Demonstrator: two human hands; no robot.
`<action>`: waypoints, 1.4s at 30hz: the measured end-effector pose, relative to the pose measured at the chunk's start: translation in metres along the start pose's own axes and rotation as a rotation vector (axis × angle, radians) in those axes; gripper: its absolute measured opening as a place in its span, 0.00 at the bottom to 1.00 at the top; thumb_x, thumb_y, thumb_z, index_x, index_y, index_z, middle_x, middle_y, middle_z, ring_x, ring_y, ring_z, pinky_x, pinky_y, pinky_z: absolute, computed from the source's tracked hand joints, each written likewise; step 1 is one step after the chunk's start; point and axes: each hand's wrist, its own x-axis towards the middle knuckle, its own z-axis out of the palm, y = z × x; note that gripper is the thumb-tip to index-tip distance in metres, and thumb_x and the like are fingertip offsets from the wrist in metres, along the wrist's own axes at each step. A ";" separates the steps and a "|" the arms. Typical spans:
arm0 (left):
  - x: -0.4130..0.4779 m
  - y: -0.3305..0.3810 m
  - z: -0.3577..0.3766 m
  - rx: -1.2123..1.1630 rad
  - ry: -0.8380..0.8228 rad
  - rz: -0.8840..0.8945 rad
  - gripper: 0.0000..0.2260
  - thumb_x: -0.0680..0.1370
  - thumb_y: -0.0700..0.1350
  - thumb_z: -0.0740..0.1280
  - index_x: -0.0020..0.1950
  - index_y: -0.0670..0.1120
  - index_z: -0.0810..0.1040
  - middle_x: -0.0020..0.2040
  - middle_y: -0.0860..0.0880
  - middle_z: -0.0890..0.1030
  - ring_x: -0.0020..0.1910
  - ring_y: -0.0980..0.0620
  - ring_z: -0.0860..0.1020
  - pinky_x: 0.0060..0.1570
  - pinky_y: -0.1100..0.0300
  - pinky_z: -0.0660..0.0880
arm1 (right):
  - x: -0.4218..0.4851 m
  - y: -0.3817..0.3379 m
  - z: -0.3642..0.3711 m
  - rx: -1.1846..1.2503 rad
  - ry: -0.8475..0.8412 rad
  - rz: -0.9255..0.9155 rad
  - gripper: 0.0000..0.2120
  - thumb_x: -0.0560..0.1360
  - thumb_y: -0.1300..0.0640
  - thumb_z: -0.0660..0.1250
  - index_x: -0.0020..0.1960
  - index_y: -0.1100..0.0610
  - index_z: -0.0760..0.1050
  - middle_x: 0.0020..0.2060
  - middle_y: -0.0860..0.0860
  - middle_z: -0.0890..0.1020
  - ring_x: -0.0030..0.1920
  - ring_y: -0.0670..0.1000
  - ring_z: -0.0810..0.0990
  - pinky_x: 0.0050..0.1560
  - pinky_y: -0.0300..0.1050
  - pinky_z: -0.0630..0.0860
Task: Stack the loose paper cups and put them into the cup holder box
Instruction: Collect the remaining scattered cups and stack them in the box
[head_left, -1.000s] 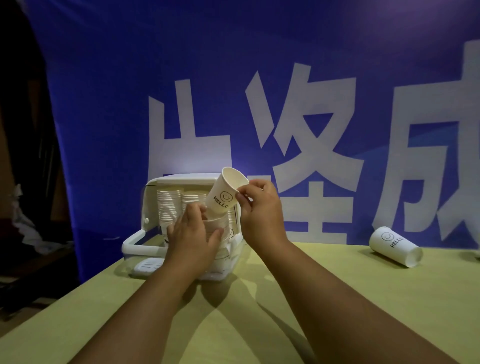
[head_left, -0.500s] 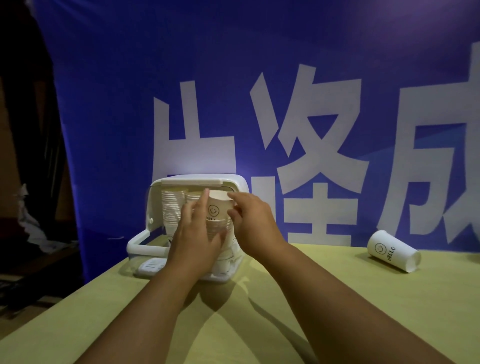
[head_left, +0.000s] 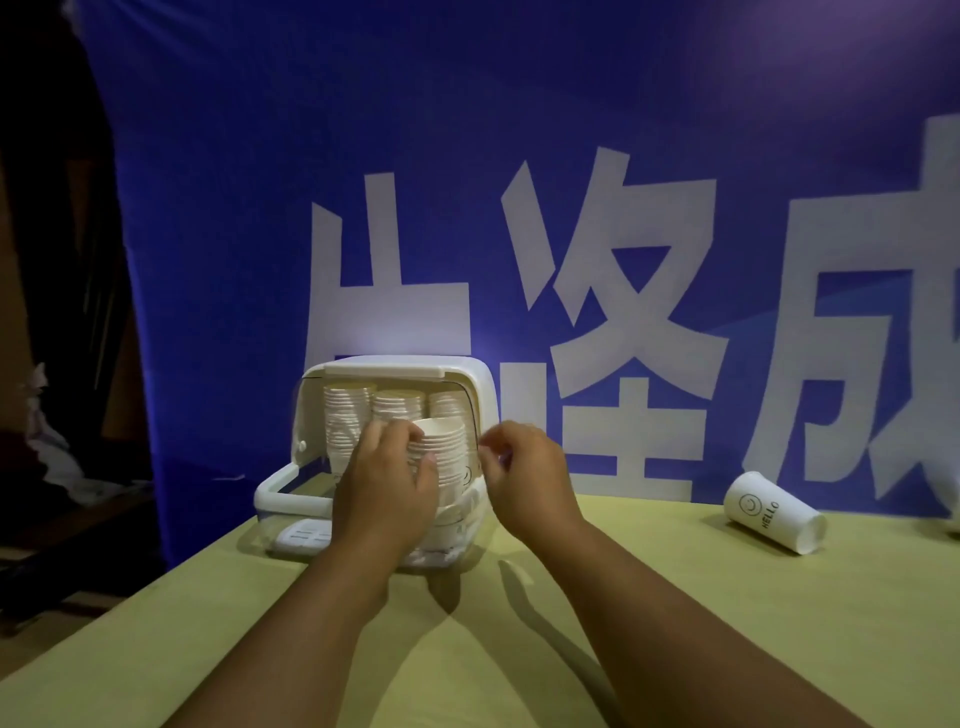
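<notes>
Head view runs down both forearms to the cup holder box (head_left: 395, 366), which stands with its front open at the far left of the counter (head_left: 675, 597), against a blue banner (head_left: 571, 130). Three back stacks (head_left: 397, 405) of paper cups stand upright inside. Before them, at the box's mouth, is the front stack (head_left: 441, 441). The left hand (head_left: 387, 483) has its grip closed on this stack, with the fingers round the far side and the thumb on the near side. The right hand (head_left: 524, 473) is just beside the stack on its right and not touching it. Its fingers are loosely curled and its grip is empty, though the fingertips are slightly blurred.

The step in hand, as I judge it, is seating this stack in the box. The left hand hides whether its base already rests on the box floor. One loose cup (head_left: 769, 512) lies on its side well apart to the right on the counter, mouth turned rightward, so the task is not finished.

The next move likely falls to the free right hand — a reach across to that cup. It calls for a light hold on the wall, since thin paper should dent easily. The cup must then be turned mouth up and lowered straight into the top of the front stack — the left hand can steady the stack so it does not tip.
</notes>
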 end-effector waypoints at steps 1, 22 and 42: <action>-0.003 0.005 -0.002 -0.003 -0.014 0.017 0.03 0.80 0.50 0.66 0.51 0.54 0.73 0.51 0.56 0.75 0.48 0.55 0.76 0.41 0.61 0.77 | -0.003 0.003 -0.006 -0.008 0.016 0.035 0.06 0.79 0.54 0.68 0.55 0.50 0.78 0.48 0.46 0.81 0.45 0.45 0.79 0.50 0.39 0.79; -0.094 0.200 0.122 -0.166 -0.867 -0.058 0.10 0.77 0.54 0.70 0.56 0.54 0.75 0.55 0.54 0.77 0.51 0.56 0.77 0.56 0.58 0.77 | -0.117 0.193 -0.314 -0.768 -0.223 0.640 0.28 0.75 0.35 0.62 0.72 0.44 0.64 0.71 0.52 0.66 0.66 0.53 0.70 0.66 0.54 0.70; -0.051 0.246 0.289 0.051 -0.698 0.095 0.54 0.68 0.78 0.64 0.83 0.52 0.47 0.82 0.49 0.59 0.80 0.43 0.57 0.75 0.41 0.59 | -0.035 0.350 -0.364 -0.767 -0.073 0.699 0.65 0.52 0.18 0.65 0.74 0.36 0.28 0.78 0.52 0.33 0.76 0.67 0.55 0.70 0.72 0.59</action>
